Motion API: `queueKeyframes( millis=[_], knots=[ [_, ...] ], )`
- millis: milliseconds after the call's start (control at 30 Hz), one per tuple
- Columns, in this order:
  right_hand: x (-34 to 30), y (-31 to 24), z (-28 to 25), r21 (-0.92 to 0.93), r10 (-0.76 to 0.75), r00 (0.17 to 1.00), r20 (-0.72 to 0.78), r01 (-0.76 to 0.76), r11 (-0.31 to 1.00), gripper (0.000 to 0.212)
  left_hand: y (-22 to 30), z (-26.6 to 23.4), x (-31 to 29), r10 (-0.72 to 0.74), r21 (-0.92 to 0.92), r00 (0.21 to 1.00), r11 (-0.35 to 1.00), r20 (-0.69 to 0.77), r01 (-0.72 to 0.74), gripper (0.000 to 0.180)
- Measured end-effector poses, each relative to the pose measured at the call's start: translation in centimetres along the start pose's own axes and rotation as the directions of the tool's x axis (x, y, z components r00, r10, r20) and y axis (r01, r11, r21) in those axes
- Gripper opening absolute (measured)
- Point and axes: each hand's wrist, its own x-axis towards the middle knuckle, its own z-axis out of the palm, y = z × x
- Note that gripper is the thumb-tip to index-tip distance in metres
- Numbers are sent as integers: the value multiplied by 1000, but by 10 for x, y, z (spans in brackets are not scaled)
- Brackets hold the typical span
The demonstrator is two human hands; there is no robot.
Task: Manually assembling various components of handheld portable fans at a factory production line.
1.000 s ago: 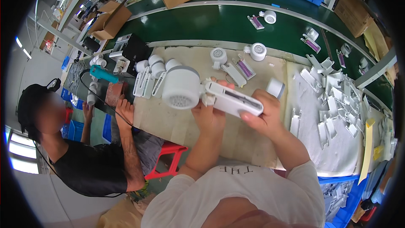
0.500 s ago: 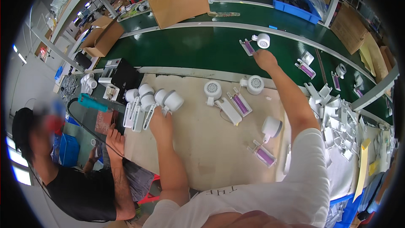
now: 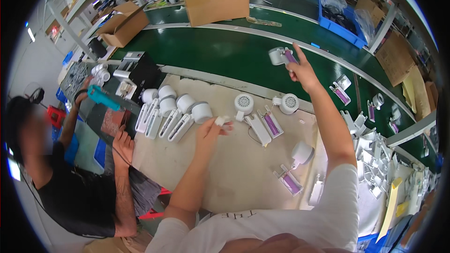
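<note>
While pinching the fan by its purple end over the belt in the right grip (and a white bit in the left grip), beware a drop from lopsided weight.

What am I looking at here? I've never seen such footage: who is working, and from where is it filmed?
No robot: these are a person's bare hands, filmed from a downward-looking fisheye camera on their head, so straight edges bend. The left hand pinches a white piece above the table. The right hand holds a white device with a purple part, over the green surface. More devices lie on the table, with white shells heaped at right. A co-worker sits at left.
</note>
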Motion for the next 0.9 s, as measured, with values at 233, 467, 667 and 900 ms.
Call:
queueKeyframes(
  millis=[233, 467, 667, 900],
  knots=[
    [-178, -42, 49, 226, -145, 955, 260, 86, 970, 36, 12, 75, -15, -112, -542, 956, 803, 270, 247, 46],
    [-258, -15, 61, -1, -329, 894, 305, 346, 938, 41, 49, 104, -65, 28, -479, 965, 872, 260, 104, 45],
    [-264, -14, 23, -488, -579, 800, 158, 573, 659, 87, 74, 87, -84, -253, -528, 954, 794, 163, 301, 28],
    [-264, 3, 9, 107, -253, 874, 415, 229, 967, 81, 91, 93, -97, -273, -407, 789, 738, 551, 539, 28]
  ],
)
